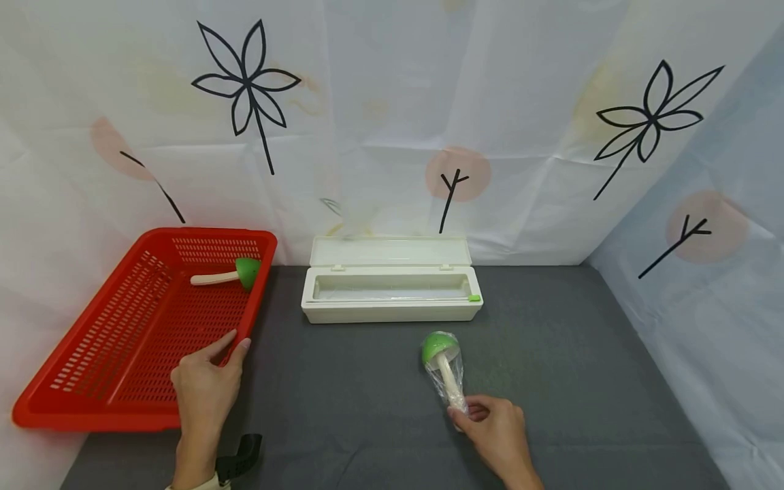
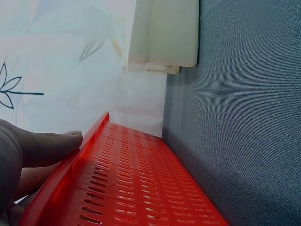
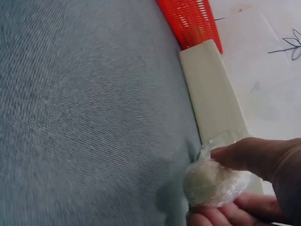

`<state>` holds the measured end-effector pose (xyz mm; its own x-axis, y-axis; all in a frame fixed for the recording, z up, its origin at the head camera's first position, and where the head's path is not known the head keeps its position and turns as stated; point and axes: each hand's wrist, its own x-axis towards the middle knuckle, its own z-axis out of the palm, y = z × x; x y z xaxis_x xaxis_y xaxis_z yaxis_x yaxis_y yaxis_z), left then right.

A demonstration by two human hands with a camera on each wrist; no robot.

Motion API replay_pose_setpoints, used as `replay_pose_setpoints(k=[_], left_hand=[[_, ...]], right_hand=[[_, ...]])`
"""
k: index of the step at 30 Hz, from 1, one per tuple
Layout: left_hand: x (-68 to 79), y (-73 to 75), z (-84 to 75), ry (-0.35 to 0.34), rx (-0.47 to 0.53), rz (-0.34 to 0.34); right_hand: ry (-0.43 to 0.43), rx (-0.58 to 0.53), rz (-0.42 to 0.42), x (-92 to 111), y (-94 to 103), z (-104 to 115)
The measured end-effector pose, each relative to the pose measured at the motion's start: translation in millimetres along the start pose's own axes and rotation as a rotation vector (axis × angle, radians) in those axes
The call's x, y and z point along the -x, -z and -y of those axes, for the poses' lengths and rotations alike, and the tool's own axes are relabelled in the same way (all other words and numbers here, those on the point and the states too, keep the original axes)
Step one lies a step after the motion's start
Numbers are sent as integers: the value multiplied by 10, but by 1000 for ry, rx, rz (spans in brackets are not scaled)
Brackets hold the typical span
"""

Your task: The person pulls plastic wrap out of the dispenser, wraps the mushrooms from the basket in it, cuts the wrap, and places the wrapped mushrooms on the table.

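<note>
A toy mushroom with a green cap and pale stem (image 1: 450, 376), wrapped in clear plastic film, is pinched at the stem's lower end by my right hand (image 1: 495, 430). In the right wrist view the crinkled film (image 3: 211, 183) bunches between thumb and fingers. My left hand (image 1: 208, 384) grips the right rim of a red slotted basket (image 1: 147, 340), thumb on the outside and fingers over the inner side. Inside that basket, near its far right corner, lies a second green-capped mushroom (image 1: 247, 272), its stem pointing left.
Behind the wrapped mushroom, a long white cling film box (image 1: 392, 313) stands against the back cloth with its lid (image 1: 392, 252) raised. A green slider (image 1: 474, 298) sits at its right front edge. Patterned white cloth (image 1: 367, 136) hangs behind the grey table (image 1: 588, 381).
</note>
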<state>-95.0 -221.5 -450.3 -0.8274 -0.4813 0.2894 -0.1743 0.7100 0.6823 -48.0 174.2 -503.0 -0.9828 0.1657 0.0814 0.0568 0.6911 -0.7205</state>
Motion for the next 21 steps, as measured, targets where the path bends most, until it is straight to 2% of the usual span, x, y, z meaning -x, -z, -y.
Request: replay_pose_setpoints(k=[4,8,13,17,21], left_hand=[[-4,5,-3,8,-6,8],[-8,7,-13,12,-8,14],[-5,11,-25,21,-7,13],[-1,9,-26,23,-16,15],[3,-4,-26,12,-21,10]], right_hand=[[-19,-60,-36,14,128,-25],[-6,-31,-135,-19,360,-120],[14,26,-247,-169,724,-355],[-82,96,-273,-352,989,-582],[-169,156,-263,-587,1219,-852]])
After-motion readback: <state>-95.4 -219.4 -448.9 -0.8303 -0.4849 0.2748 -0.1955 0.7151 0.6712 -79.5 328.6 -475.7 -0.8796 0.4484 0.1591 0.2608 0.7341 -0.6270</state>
